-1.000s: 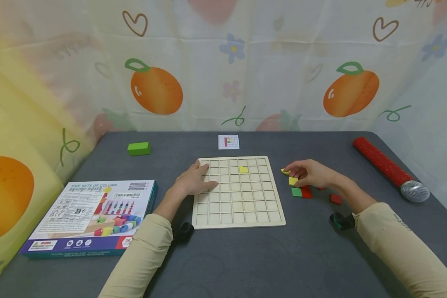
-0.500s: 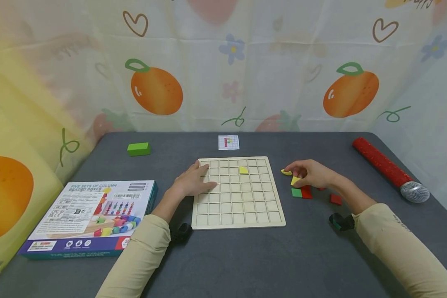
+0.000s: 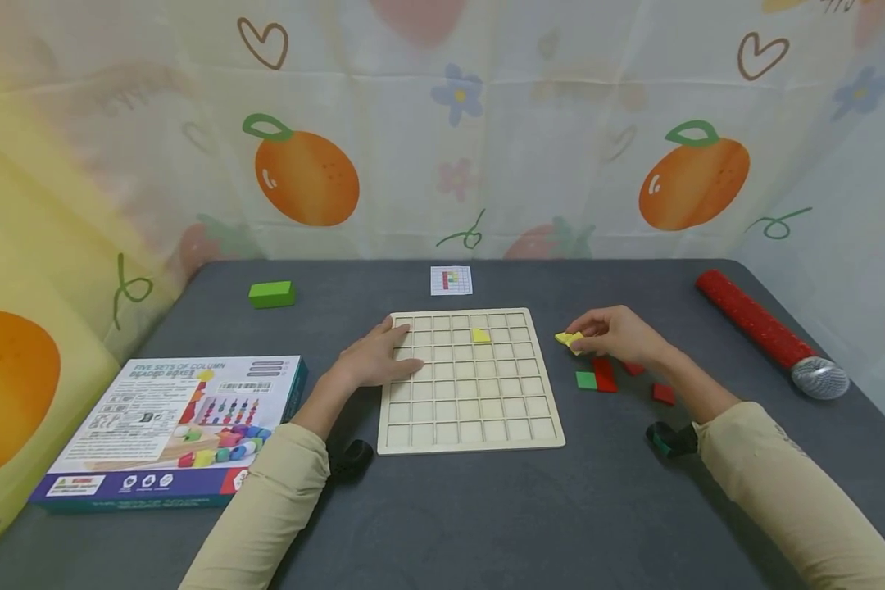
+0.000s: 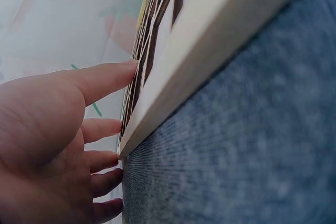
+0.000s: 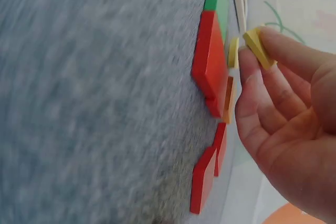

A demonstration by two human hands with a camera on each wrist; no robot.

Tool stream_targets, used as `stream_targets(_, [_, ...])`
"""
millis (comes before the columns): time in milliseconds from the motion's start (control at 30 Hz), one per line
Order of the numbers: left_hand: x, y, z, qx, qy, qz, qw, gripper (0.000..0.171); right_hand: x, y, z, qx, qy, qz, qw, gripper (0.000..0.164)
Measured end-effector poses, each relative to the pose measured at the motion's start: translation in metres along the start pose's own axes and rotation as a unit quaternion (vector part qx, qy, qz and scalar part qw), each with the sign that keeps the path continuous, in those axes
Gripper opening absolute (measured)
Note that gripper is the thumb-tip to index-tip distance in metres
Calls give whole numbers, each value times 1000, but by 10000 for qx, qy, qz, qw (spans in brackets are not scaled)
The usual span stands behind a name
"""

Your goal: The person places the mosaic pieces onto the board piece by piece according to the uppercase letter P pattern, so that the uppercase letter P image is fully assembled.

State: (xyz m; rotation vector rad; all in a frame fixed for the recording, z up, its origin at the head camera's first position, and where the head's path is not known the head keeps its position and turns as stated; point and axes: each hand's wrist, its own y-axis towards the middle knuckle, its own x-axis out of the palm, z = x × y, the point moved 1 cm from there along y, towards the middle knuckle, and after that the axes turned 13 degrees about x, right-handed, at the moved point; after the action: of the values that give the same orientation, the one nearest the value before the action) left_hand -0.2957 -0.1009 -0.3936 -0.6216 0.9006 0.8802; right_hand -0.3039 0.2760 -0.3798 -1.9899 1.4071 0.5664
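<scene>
My left hand (image 3: 372,356) lies at the left edge of a pale wooden grid board (image 3: 472,410), thumb and fingertips touching its edge and top. In the left wrist view the fingers of this hand (image 4: 47,129) are spread along the rim. A yellow tile (image 3: 481,335) sits in a cell near the board's far side. To the right of the board, my right hand (image 3: 619,334) pinches a small yellow tile (image 5: 259,49) between thumb and finger, raised off the table in the right wrist view. Another yellow piece (image 5: 233,53) lies just beyond it.
Green (image 3: 586,380) and red (image 3: 605,375) tiles lie below the right hand, with another red tile (image 3: 663,394) near the wrist. A pattern card (image 3: 451,280), green block (image 3: 271,295), printed box (image 3: 170,434) and red microphone (image 3: 767,328) also stand around the table.
The right hand has lifted the yellow tile off the table and moved slightly away from me, uncovering more of the red tiles. The left hand stays at the board's edge.
</scene>
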Motion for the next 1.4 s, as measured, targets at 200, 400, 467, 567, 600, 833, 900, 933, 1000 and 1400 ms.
stream_targets(200, [1,0,0,-32,-47,-14,10000,75,5,2,-8,358,352,-164,9986,35])
stream_targets(400, [0,0,1,-36,1,-8,10000,75,16,10,-15,538,718,-334,9954,35])
stream_targets(467, [0,0,2,-26,-10,-5,10000,75,20,12,-18,621,914,-401,9931,36])
stream_targets(567, [0,-1,5,-36,-54,10,10000,74,26,16,-23,754,1042,-434,9907,38])
stream_targets(600, [0,-1,5,-39,-64,13,10000,74,28,16,-25,778,1050,-433,9905,38])
stream_targets(833, [1,1,7,-6,-67,48,10000,74,39,20,-39,797,1125,-331,9899,38])
stream_targets(900, [1,1,7,1,-94,63,9999,74,42,22,-43,785,1213,-368,9888,38])
stream_targets(933, [1,1,6,1,-101,68,9999,74,44,23,-46,807,1271,-389,9878,38])
stream_targets(1000, [1,1,6,0,-107,80,9999,74,47,25,-49,856,1369,-440,9859,36])
stream_targets(1400, [-1,-2,6,-47,-108,75,9999,73,46,31,-44,1096,1448,-350,9828,39])
